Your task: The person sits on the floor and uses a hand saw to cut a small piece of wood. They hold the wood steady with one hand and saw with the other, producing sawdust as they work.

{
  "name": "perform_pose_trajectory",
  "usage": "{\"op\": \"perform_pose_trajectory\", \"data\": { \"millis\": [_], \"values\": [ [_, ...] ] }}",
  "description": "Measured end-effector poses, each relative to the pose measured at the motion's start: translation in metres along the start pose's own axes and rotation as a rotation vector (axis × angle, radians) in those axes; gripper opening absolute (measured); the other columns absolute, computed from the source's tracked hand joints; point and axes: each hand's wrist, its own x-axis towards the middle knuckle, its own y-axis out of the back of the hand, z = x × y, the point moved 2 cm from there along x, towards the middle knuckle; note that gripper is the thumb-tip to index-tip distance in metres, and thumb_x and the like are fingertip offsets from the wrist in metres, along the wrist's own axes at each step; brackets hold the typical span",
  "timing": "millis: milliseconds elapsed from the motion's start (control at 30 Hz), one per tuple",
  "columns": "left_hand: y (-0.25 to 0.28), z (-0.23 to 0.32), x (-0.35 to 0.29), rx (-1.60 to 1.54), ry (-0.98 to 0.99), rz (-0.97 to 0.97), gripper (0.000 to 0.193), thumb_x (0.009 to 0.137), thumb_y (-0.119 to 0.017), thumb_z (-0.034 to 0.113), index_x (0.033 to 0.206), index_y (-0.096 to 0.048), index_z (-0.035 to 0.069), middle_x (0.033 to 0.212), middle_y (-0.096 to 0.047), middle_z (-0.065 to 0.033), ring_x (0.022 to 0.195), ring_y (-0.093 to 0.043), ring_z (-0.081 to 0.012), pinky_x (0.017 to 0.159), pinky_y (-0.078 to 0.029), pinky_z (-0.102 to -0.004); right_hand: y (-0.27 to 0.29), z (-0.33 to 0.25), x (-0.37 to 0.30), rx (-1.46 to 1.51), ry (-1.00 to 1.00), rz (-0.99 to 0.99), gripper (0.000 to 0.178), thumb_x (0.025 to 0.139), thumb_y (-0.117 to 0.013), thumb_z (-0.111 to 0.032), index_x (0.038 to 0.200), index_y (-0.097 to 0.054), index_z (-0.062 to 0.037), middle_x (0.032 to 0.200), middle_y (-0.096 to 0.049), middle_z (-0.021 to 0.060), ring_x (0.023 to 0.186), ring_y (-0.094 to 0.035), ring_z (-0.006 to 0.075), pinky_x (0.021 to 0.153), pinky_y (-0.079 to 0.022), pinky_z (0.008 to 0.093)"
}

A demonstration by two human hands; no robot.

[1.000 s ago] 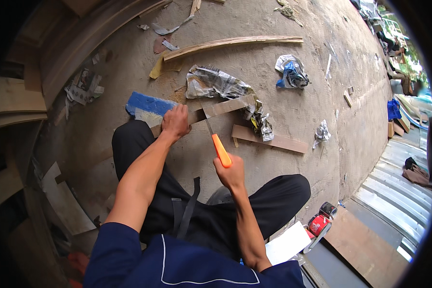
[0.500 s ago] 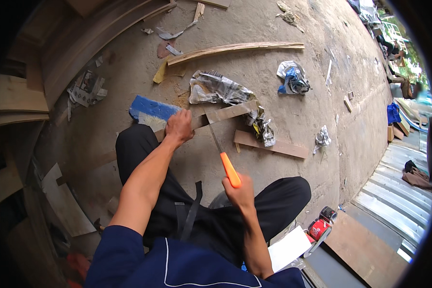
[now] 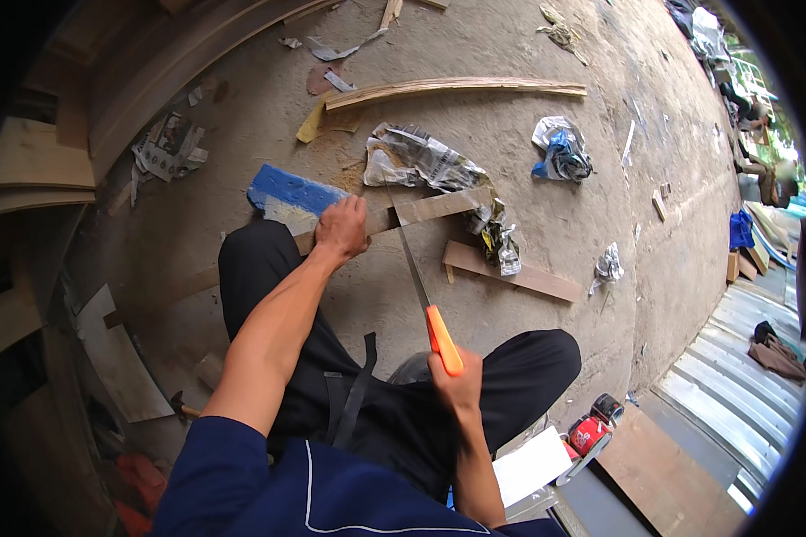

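Observation:
My right hand is closed round the orange handle of a handsaw. Its narrow blade runs up and away from me, crossing a long wooden strip just right of my left hand. My left hand is closed over that strip and presses it down, knuckles up. Beside those knuckles, the strip lies by a block with a worn blue painted face. The strip's far right end reaches over crumpled newspaper. Its left part passes by my left knee. The cut's depth cannot be made out.
A short board lies right of the blade, and a long split batten farther off. Paper wads are scattered on the concrete. Red and black tape rolls stand at lower right; a hammer lies at lower left. Wooden panels line the left.
My right hand has drawn the saw back toward me and slightly right, so more blade shows on my side of the strip. My left hand keeps its hold. The whole view has shifted a little.

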Motion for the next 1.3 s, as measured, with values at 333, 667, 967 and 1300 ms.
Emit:
{"op": "perform_pose_trajectory", "data": {
  "millis": [333, 667, 967, 1300],
  "values": [
    [0.004, 0.003, -0.001, -0.006, 0.024, -0.024, 0.047, 0.061, -0.081, 0.019, 0.095, -0.052, 0.004, 0.096, -0.056, -0.0126, 0.096, -0.059, -0.0303, 0.079, -0.049, -0.0406, 0.002, 0.003, 0.002, 0.003, 0.019, -0.019, 0.019, 0.076, -0.064, -0.015, 0.070, -0.060, 0.0024, 0.059, -0.055, 0.0206, 0.051, -0.058, 0.0309, 0.051, -0.043, 0.0388],
    [-0.008, 0.000, -0.004, -0.011, -0.013, 0.015, 0.041, 0.062, -0.076, 0.017, 0.094, -0.053, 0.005, 0.095, -0.057, -0.0117, 0.095, -0.059, -0.0287, 0.077, -0.049, -0.0397, -0.033, 0.003, 0.047, -0.099, 0.122, -0.005, 0.025, 0.079, -0.063, -0.016, 0.066, -0.053, 0.0033, 0.056, -0.052, 0.0184, 0.046, -0.051, 0.0251, 0.049, -0.039, 0.0376],
    [-0.012, 0.000, -0.001, -0.014, -0.037, 0.078, 0.035, 0.062, -0.071, 0.014, 0.090, -0.053, 0.005, 0.091, -0.057, -0.0108, 0.090, -0.060, -0.0281, 0.074, -0.048, -0.0388, -0.048, -0.001, 0.084, -0.042, 0.089, 0.038, 0.028, 0.080, -0.062, -0.018, 0.064, -0.052, 0.0029, 0.054, -0.050, 0.0183, 0.046, -0.052, 0.0275, 0.049, -0.040, 0.0386],
    [-0.004, 0.003, 0.001, -0.018, -0.025, 0.049, 0.037, 0.063, -0.072, 0.014, 0.093, -0.053, 0.004, 0.096, -0.057, -0.0125, 0.094, -0.059, -0.0296, 0.076, -0.049, -0.0396, -0.013, 0.001, 0.040, -0.053, 0.045, -0.050, 0.025, 0.078, -0.064, -0.019, 0.068, -0.056, 0.0027, 0.057, -0.053, 0.0197, 0.047, -0.054, 0.0295, 0.051, -0.042, 0.0385]
  ]
}}
